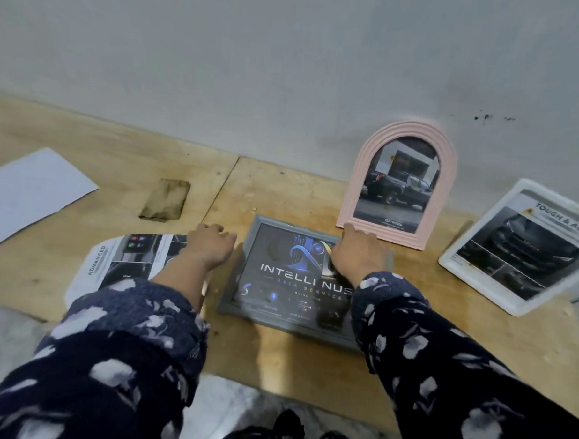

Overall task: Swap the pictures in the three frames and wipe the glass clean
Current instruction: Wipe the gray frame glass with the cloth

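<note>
A grey frame [235, 293] lies flat on the wooden board and holds a dark "INTELLI NUS" picture. My right hand [359, 252] sits on its far right corner with the fingers curled over the edge. My left hand [210, 245] rests just left of the frame on a loose "ADVANCED" print [120, 265], fingers loosely bent, with nothing visible in it. A pink arched frame [352, 195] with a truck picture stands against the wall behind my right hand. At the right leans a white frame [459, 260] with a "TOUGH & AGILE" car picture.
A brown stained cloth [165, 199] lies on the board behind my left hand. A blank white sheet [27, 191] lies at the far left. The grey wall [255, 68] closes off the back, and the board's near edge [274, 394] is by my lap.
</note>
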Motion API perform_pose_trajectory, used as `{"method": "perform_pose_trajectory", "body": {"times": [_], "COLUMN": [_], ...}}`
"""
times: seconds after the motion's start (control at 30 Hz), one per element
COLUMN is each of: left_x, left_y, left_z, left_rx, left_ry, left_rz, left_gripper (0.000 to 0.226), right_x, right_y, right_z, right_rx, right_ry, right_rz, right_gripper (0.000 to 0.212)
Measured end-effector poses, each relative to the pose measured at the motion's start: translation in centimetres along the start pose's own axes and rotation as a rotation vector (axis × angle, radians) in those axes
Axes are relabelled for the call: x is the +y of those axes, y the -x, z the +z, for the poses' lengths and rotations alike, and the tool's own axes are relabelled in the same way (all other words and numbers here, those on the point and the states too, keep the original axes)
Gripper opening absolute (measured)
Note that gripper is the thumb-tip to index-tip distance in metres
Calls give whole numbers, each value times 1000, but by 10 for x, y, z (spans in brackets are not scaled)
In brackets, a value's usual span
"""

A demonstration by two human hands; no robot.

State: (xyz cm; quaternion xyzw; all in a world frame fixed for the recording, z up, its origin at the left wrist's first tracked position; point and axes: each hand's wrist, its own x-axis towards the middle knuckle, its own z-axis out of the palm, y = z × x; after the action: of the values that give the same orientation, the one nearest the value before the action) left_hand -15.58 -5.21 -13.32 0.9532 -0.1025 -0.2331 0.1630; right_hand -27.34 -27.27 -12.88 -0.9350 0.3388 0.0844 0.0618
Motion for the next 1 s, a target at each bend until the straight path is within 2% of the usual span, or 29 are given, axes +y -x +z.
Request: {"method": "perform_pose_trajectory", "body": {"times": [0.1, 0.27, 0.37, 0.53, 0.67, 0.8, 0.9, 1.0], "left_x": [-31, -95, -124, -147, -159, -172, -178, -183], "left_y": [-1, -2, -14, -46, -78, -110, -122, -126], "left_z": [-13, -38, -53, -71, -82, -85, -83, -80], "left_rx": [39, 105, 133, 113, 54, 38, -39, -76], "left_ry": [29, 17, 35, 44, -43, -48, -85, -118], "left_rz": [-29, -132, -157, -109, -30, 56, 98, 117], "left_gripper": [50, 51, 51, 52, 49, 36, 50, 65], "right_x": [-41, -130, -187, -256, -302, -337, -350, -360], "right_y": [-6, -4, -12, -21, -29, -42, -51, -58], "right_z": [6, 12, 20, 30, 32, 44, 49, 53], "right_rx": [-8, -64, -130, -334, -288, -209, -165, -187], "right_ry": [-12, -57, -137, -438, -569, -706, -690, -789], "right_rz": [-144, -405, -445, -381, -337, -175, -76, 59], "right_gripper": [33, 42, 44, 55, 49, 61, 67, 70]}}
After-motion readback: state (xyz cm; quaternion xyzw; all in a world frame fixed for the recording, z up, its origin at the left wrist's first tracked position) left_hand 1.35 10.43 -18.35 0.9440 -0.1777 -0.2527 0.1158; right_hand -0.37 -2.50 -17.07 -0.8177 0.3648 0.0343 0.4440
